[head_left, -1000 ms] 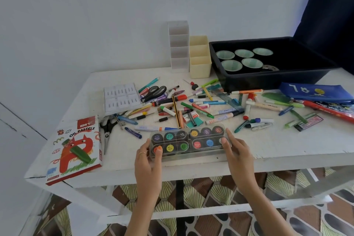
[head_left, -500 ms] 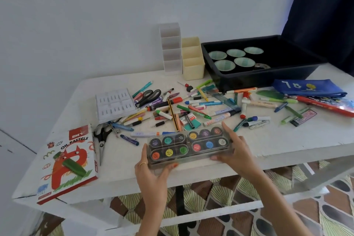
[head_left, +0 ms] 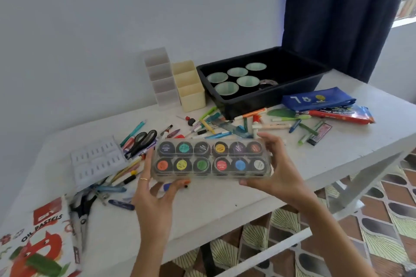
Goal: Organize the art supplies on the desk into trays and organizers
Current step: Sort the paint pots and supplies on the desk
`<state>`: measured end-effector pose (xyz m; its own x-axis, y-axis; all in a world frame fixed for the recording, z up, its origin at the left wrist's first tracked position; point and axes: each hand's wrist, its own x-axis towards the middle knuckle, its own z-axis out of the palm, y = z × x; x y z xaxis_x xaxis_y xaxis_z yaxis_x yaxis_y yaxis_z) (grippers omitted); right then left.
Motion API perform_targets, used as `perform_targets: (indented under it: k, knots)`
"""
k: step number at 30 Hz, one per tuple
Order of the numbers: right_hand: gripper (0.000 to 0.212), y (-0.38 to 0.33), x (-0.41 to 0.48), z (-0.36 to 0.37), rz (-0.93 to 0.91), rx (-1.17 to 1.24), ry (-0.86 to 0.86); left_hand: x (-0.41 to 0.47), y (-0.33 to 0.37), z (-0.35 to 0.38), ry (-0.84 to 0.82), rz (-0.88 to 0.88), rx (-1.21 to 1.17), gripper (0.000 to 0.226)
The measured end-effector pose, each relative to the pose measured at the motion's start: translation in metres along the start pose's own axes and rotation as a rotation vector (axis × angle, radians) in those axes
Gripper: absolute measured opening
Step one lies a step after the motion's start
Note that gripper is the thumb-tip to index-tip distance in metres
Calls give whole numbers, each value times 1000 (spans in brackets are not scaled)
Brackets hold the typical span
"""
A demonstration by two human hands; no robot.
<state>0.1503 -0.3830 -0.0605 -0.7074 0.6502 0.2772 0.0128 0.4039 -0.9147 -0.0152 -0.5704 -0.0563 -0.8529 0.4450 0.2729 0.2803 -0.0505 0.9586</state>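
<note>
Our left hand (head_left: pixel 155 195) grips the left end of the clear plastic case of twelve round paint pots (head_left: pixel 210 159), thumb under the near edge and fingers behind the end. Our right hand (head_left: pixel 274 171) pinches the right end, fingers over the top and thumb below. Between them the case appears lifted off the surface, lids tilted toward us, above the near half of the white painted desk (head_left: pixel 225 204).

We judge the sorting barely begun. From the case:

- **One o'clock:** The black plastic tray (head_left: pixel 281 96) holds only five pale green cups (head_left: pixel 226 88) and one small item we cannot make out.
- **Seven o'clock:** The printed cardboard oil pastels box (head_left: pixel 38 243) lies flat at the desk's corner, not yet put away.
- **Two o'clock:** The blue fabric pouch (head_left: pixel 315 99) and the red foil packet (head_left: pixel 342 114) rest together on the desk.
- **Twelve and eleven o'clock:** The cream three-cell plastic organizer (head_left: pixel 191 87) and the translucent white stepped organizer (head_left: pixel 161 78) stand side by side against the wall. Nothing shows above their rims.
- **Nine o'clock:** A white moulded insert (head_left: pixel 96 159) lies flat.
- **Ten o'clock:** Black-handled scissors (head_left: pixel 141 141) lie on other pens.
- **Eight through two o'clock:** Loose markers, pens and crayons (head_left: pixel 213 128) are strewn in a wide band.

Nearly everything is left to place, and the case in our hands is the first candidate, likely for the tray.
</note>
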Motion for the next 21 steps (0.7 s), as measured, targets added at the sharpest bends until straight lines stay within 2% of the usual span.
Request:
perform_targets:
  k: [3, 6, 10, 12, 15, 18, 21]
  knots:
    - [96, 0, 11, -31, -70, -149, 12, 24, 9, 40, -77, -70, -206, 84]
    - [86, 12, 19, -61, -89, -251, 116, 42, 19, 88, -142, -146, -312, 84]
    - [81, 32, 27, -103, -47, -328, 275, 58, 36, 160, -269, -145, -449, 43]
    - [82, 42, 32, -134, -38, -345, 330, 61, 41, 205, -257, -175, -505, 36]
    - [82, 55, 37, -180, -37, -378, 413, 63, 48, 269, -234, -146, -453, 37]
    - [82, 73, 37, -225, -6, -404, 517, 70, 50, 331, -359, -94, -353, 34]
    - [84, 94, 39, -267, 61, -398, 627, 70, 49, 396, -409, -89, -285, 47]
